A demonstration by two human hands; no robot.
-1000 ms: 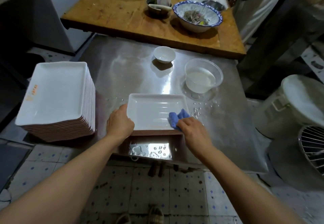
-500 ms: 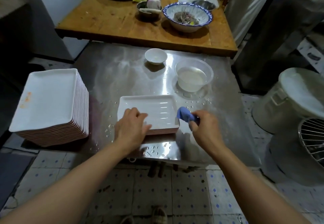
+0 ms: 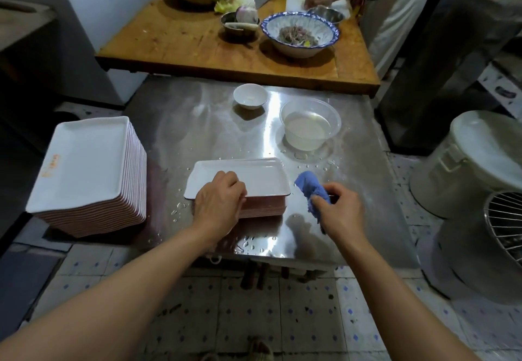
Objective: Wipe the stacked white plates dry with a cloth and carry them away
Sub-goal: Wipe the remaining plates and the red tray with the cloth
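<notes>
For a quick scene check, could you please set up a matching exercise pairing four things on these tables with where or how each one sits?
Things:
1. blue cloth
2. clear plastic bowl
3. blue-rimmed bowl
4. tall plate stack

States:
A. on the wooden table, holding food
B. gripped in the right hand
C. at the steel table's left edge
D. holding cloudy liquid

Pairs: 1-B, 2-D, 3-A, 4-C

I can read no text anywhere; the orange marking on the top plate of the tall stack (image 3: 84, 168) is too blurred.
</notes>
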